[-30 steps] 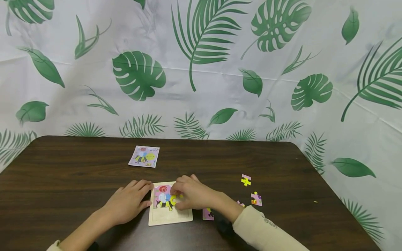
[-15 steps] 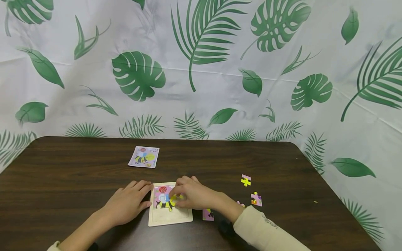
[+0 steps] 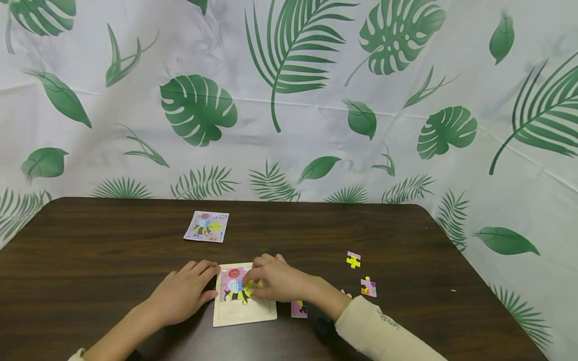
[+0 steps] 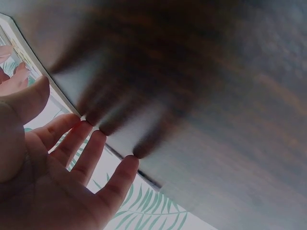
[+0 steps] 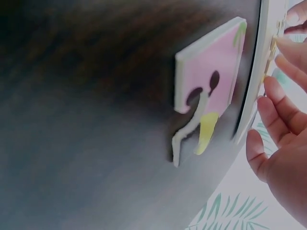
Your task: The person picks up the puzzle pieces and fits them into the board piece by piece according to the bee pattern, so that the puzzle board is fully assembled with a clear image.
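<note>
A wooden puzzle tray lies in front of me, its upper part filled with joined bee puzzle pieces. Along its left edge rests my left hand, fingers extended; in the left wrist view its fingertips touch down beside the tray. My right hand reaches over the tray's right side, thumb and index finger pinching a yellow puzzle piece at the bee's head. That hand covers the tray's upper right corner. Just right of the tray lies a loose pink piece with black and yellow marks.
Further right on the dark wooden table are a yellow-and-pink piece and a pink piece. Another piece is partly hidden by the right forearm. A bee picture card lies behind the tray. A leaf-print cloth hangs behind.
My right fingertips have shifted very slightly left over the pieces, still at the same spot by the bee's head. The left hand has stayed at the tray's edge.
</note>
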`<state>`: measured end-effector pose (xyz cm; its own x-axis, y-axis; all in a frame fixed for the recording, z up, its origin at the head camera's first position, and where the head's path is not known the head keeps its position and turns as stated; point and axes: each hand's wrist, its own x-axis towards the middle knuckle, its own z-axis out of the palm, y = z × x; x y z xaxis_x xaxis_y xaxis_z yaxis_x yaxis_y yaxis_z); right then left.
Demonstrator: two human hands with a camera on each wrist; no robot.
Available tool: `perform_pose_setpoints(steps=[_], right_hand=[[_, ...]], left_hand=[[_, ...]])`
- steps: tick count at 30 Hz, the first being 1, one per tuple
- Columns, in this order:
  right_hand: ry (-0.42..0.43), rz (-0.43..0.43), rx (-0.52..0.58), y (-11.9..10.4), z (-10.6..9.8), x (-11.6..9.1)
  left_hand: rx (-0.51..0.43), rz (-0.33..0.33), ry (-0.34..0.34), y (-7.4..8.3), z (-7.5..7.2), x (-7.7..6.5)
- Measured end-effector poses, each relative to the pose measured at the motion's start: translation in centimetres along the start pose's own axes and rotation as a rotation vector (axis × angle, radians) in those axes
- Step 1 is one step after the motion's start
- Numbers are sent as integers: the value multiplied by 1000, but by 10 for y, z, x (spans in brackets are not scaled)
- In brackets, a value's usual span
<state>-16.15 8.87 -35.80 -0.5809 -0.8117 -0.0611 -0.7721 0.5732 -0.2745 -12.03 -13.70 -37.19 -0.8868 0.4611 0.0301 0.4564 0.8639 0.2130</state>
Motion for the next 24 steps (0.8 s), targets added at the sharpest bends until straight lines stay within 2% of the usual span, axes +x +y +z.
perform_pose_setpoints(steps=[14, 24], right_hand=[[-11, -9, 0, 0, -1, -1], [-31, 10, 88, 5, -5, -3]], left_hand=[[8, 0, -1, 0, 1, 1], [7, 4, 17, 1, 0, 0]])
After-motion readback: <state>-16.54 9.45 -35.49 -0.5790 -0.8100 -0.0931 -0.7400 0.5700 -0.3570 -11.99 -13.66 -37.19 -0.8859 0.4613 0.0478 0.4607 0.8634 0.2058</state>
